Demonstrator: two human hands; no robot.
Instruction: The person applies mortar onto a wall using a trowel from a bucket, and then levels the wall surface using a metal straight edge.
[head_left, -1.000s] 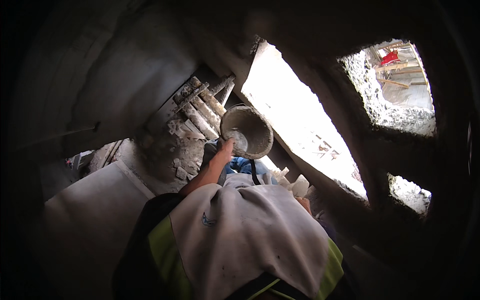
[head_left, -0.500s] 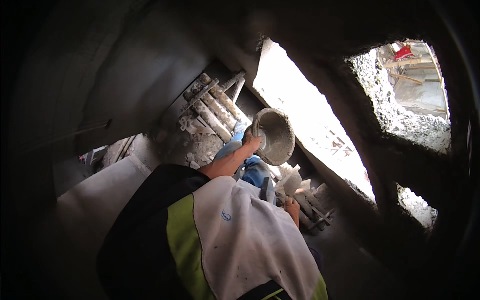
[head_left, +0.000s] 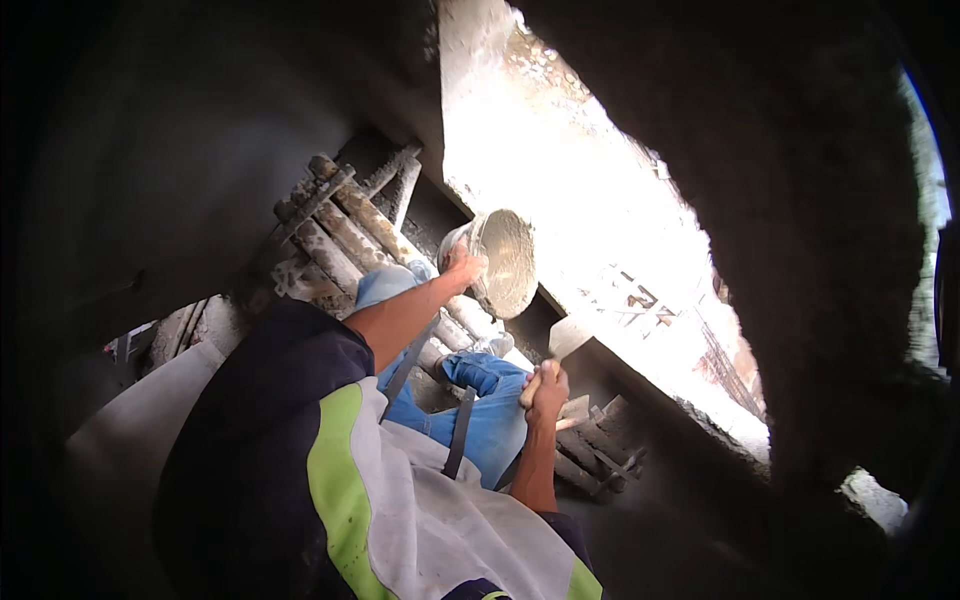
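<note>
My left hand [head_left: 464, 263] grips the side of a mortar-crusted bucket [head_left: 510, 262], which is tipped on its side in the air with its pale-coated inside facing up and to the right. My right hand [head_left: 545, 390] is closed around the wooden handle of a flat metal trowel [head_left: 568, 334], whose blade points upward, below and right of the bucket. My legs in blue jeans [head_left: 480, 420] are bent beneath both hands, over rough, dust-covered poles.
A scaffold of round poles and cross-pieces [head_left: 343, 227] lies beneath me, continuing to the lower right. A dark concrete wall [head_left: 800, 220] surrounds a long, bright, jagged opening along its sill [head_left: 720, 420]. A pale board [head_left: 135, 400] lies at the lower left.
My view has swung, showing more of my legs and the large opening. My left hand has tilted the bucket further. My right hand has risen from beside my body, bringing the trowel into clear view.
</note>
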